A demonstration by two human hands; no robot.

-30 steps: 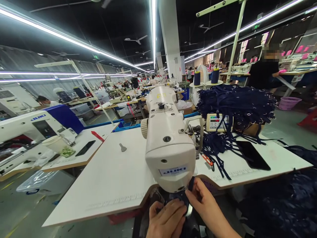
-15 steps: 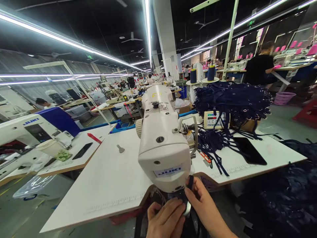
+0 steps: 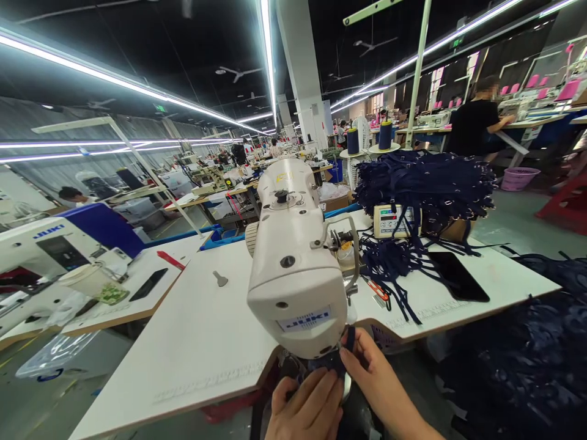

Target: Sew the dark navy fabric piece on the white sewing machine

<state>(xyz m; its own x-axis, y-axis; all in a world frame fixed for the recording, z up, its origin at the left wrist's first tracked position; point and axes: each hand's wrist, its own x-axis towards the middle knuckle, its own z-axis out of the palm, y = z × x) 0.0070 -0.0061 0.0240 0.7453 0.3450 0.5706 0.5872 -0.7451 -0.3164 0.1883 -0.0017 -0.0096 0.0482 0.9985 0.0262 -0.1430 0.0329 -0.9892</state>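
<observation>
In front of me stands a white JUKI sewing machine (image 3: 298, 287), its head turned toward me. Below its head my left hand (image 3: 306, 403) presses dark navy fabric (image 3: 326, 362) with its fingers held together. My right hand (image 3: 373, 373) pinches a dark navy strap (image 3: 351, 338) between thumb and fingers, at the right side of the machine head. The needle and the stitching spot are hidden behind the head and my hands.
On the white table (image 3: 202, 342) lie a flat metal piece (image 3: 221, 278), orange-handled snips (image 3: 378, 292), a black phone (image 3: 458, 276) and loose navy straps (image 3: 389, 260). A big strap bundle (image 3: 422, 180) rests behind the control panel (image 3: 395, 221). Dark material (image 3: 518, 366) is heaped at right.
The view has shifted slightly, so the machine and table appear a little farther left. Both hands keep nearly the same places on the fabric and strap.
</observation>
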